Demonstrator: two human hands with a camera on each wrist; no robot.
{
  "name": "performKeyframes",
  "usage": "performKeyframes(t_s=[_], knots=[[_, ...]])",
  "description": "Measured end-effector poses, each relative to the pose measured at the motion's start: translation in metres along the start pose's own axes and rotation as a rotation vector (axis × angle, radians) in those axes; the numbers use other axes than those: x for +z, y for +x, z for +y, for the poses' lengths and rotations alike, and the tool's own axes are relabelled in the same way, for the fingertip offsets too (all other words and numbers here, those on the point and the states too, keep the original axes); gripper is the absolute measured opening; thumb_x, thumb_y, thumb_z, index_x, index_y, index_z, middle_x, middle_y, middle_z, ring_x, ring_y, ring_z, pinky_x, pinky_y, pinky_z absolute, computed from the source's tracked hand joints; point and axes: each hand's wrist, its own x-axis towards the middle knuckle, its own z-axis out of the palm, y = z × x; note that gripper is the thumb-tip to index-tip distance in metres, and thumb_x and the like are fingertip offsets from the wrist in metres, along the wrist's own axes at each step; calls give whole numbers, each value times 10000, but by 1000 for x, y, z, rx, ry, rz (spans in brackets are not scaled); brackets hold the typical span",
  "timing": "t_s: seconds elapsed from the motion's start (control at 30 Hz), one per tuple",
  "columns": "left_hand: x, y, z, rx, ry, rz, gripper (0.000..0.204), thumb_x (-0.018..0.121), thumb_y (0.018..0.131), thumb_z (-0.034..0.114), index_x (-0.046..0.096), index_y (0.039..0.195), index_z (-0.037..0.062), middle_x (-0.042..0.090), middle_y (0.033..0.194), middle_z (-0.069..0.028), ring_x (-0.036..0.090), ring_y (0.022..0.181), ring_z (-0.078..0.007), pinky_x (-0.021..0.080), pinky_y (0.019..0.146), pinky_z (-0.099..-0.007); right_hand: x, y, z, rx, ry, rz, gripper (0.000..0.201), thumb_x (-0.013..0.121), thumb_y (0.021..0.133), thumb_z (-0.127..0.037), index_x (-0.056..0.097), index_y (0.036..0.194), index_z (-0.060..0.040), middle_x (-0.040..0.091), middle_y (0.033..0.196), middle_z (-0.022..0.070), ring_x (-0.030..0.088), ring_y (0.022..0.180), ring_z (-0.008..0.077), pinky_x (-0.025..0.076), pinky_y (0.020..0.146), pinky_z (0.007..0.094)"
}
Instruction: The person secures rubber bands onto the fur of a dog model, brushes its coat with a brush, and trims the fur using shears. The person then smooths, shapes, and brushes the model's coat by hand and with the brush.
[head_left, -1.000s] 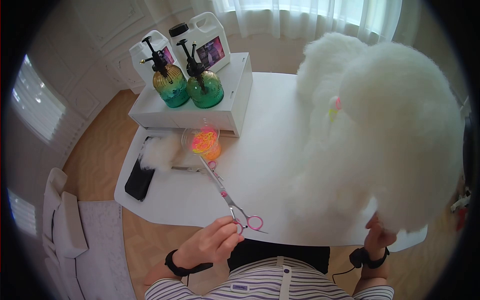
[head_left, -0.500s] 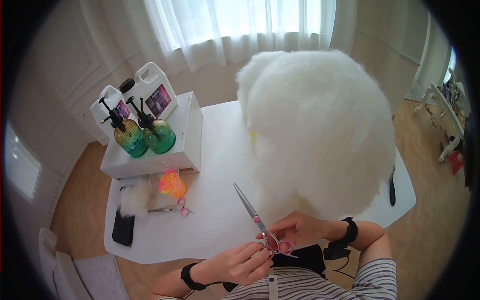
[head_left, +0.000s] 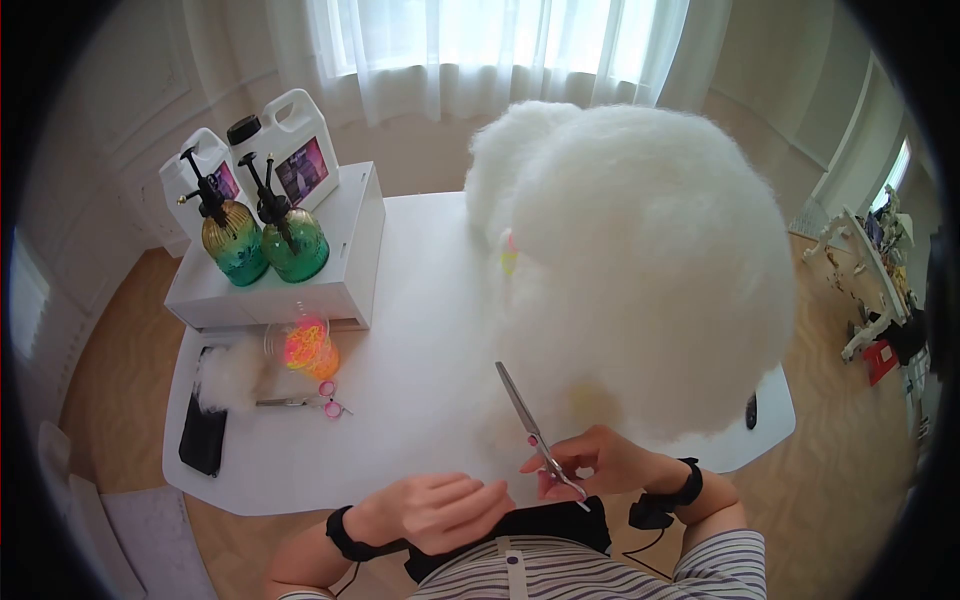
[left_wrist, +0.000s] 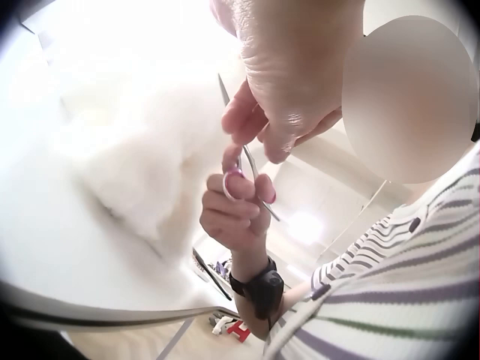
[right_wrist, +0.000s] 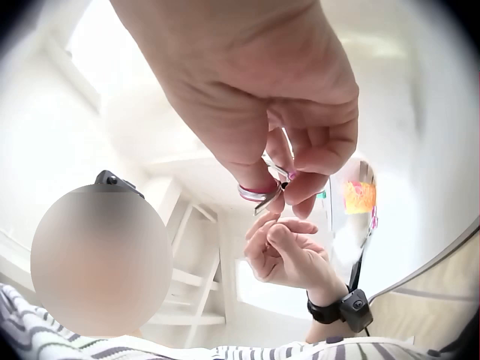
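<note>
Pink-ringed scissors are in my right hand, its fingers in and around the handles, blades pointing up and away. In the left wrist view the right hand has its thumb through a ring. My left hand is just left of it, fingers loosely bent and holding nothing; the right wrist view shows this hand below the scissors' handles. A large fluffy white dog stands on the table beyond the right hand, a pink and yellow-green tie in its coat.
At left on the white table are a white box with spray bottles and jugs, a cup of coloured bands, more scissors, a fluff clump and a black case.
The scissors have passed from my left hand to my right. My right hand has come away from the dog's lower coat towards the left hand. The head view has shifted.
</note>
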Motion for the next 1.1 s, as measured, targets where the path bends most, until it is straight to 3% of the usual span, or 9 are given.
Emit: performKeyframes(t_s=[0.1, 0.17, 0.23, 0.27, 0.37, 0.43, 0.57, 0.83, 1.1], knots=[[-1, -10, -16, -298, 3, 283, 160, 690, 718, -34, 601, 845, 3, 638, 814, -115, 608, 638, -183, 490, 568, -238, -5, -17, 7, 16, -99, 33, 286, 710, 797, -114, 617, 1054, -27, 610, 740, -16, 506, 595, 45, 392, 552, 182], [7, 2, -27, -625, -128, 457, 123, 627, 800, -57, 548, 862, 13, 607, 811, -86, 578, 633, -140, 476, 530, -234, -6, -29, 14, 8, -133, 37, 291, 722, 805, -172, 606, 1040, -45, 594, 753, -30, 489, 587, 35, 378, 544, 171], [16, 12, -38, -939, -513, 535, 78, 587, 849, -30, 532, 890, 6, 582, 848, -65, 550, 637, -98, 468, 517, -212, -4, -40, 17, -109, -143, 56, 303, 775, 746, -200, 606, 950, -53, 590, 714, -25, 471, 554, 54, 373, 512, 201], [19, 18, -43, -981, -608, 553, 52, 556, 878, -11, 523, 915, 4, 567, 875, -55, 540, 646, -82, 463, 515, -194, -3, -44, 16, -79, -140, 59, 303, 775, 746, -200, 606, 950, -53, 590, 714, -25, 471, 554, 54, 373, 512, 201], [31, 32, -56, -987, -657, 575, 76, 581, 871, 14, 527, 924, 15, 560, 914, -54, 536, 690, -83, 461, 503, -192, 0, -51, 11, -247, -298, 55, 383, 828, 670, -226, 597, 908, -34, 589, 699, -3, 490, 562, 97, 379, 498, 245], [40, 37, -61, -993, -604, 601, 130, 610, 862, 47, 519, 952, 28, 534, 1001, -52, 521, 800, -82, 456, 552, -194, 4, -53, 14, -419, -283, 180, 483, 856, 609, -309, 593, 887, -13, 594, 710, 15, 501, 582, 141, 376, 496, 273], [61, 27, -68, -970, -637, 610, 186, 626, 855, 67, 500, 990, 42, 489, 1087, -54, 475, 924, -90, 435, 671, -222, 5, -54, 1, -388, -450, 157, 551, 852, 585, -396, 590, 877, -9, 605, 730, 20, 509, 604, 161, 381, 499, 287], [82, 3, -80, -955, -891, 649, 126, 594, 863, 22, 510, 957, 26, 495, 1028, -46, 495, 878, -88, 446, 679, -224, 12, -47, -6, -341, -298, 109, 629, 815, 581, -508, 592, 911, -20, 601, 695, -11, 447, 520, 121, 328, 444, 242], [84, -6, -80, -883, -1008, 603, 88, 591, 862, 3, 528, 924, 9, 497, 995, -42, 504, 852, -86, 455, 704, -235, 23, -13, -32, -234, -229, 132, 607, 797, 610, -480, 567, 964, -44, 604, 684, -12, 460, 513, 78, 369, 457, 210]])
